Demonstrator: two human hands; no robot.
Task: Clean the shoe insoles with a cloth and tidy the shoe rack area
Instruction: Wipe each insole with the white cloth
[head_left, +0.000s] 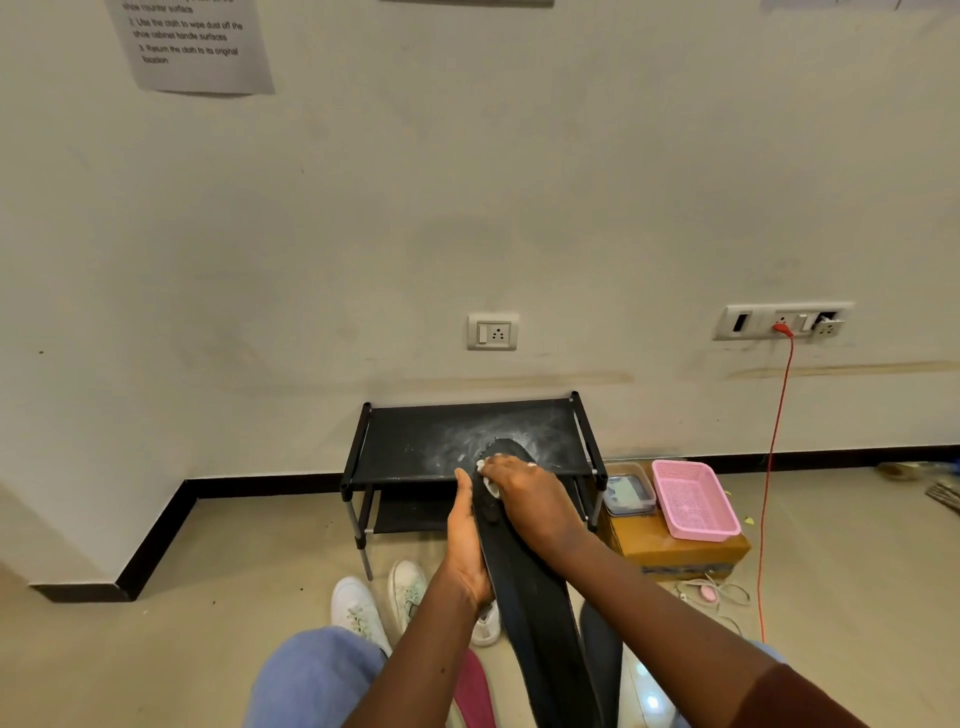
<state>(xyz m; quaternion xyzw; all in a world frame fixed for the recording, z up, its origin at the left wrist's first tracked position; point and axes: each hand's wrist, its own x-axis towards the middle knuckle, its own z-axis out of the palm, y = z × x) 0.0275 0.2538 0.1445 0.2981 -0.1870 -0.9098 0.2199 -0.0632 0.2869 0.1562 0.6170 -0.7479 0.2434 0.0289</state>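
Pale floor tiles (234, 571) of a bare-walled room serve as the workplace for a person crouched low, denim-clad knees at the frame's bottom edge. Nearest the camera, a pink insole (475, 696) and a second dark insole (602, 644) lie on the floor, apparently waiting their turn or already done. Between the forearms, the black insole (530, 613) is raised off the floor, toe end pointing away. The left hand (465, 545) wraps its fingers and thumb round the insole's left edge, seemingly to brace it against the rubbing. The right hand (530, 499) bears down near the toe with bent fingers gripping a bunched white cloth (488, 486). A pair of white sneakers (358, 610) stands just left of the arms.

Beyond, the black shoe rack (415, 447) sits against the wall, its top shelf smeared with white dust and likely still to be wiped. Beside it a cardboard box (675, 553) carries a pink basket (693, 499) and a lidded plastic container (628, 493). A red cable (774, 467) climbs to a wall socket.
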